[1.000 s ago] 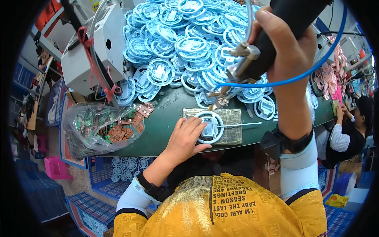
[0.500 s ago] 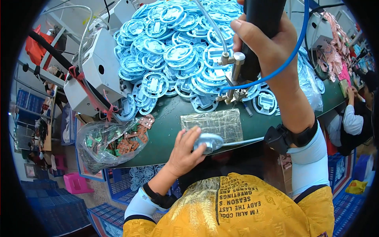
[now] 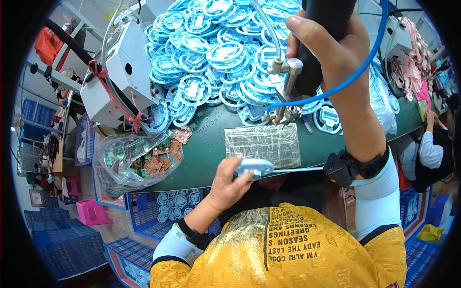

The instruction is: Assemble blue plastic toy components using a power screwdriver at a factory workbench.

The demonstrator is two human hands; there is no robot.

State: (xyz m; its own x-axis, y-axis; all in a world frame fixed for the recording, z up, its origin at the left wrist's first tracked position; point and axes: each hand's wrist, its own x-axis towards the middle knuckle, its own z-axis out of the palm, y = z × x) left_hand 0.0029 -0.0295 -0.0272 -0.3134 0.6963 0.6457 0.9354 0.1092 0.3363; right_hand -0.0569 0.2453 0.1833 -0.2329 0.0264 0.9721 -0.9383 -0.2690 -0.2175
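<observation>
My left hand [image 3: 224,186] is closed on a light blue round plastic part [image 3: 254,166], thumb and fingers at its left side. The part is tilted nearly edge-on at the table's front edge, just in front of a taped flat pad [image 3: 262,145]. Above and to the right, my right hand [image 3: 331,55] wraps round the black handle of a power screwdriver [image 3: 307,77]. Its metal nozzle [image 3: 287,114] points down beyond the pad, apart from the part. A blue hose [image 3: 355,74] and a clear tube [image 3: 265,23] run to the tool.
A heap of similar light blue parts [image 3: 223,55] covers the back of the green table [image 3: 201,144]. At left lie a clear bag [image 3: 113,165] of circuit boards and a grey machine box [image 3: 115,72]. Blue crates [image 3: 149,218] stand below. Another person [image 3: 430,144] sits at far right.
My left hand has turned the blue part more edge-on and drawn in slightly under it. The right hand keeps its grip on the screwdriver. The whole view has shifted a little.
</observation>
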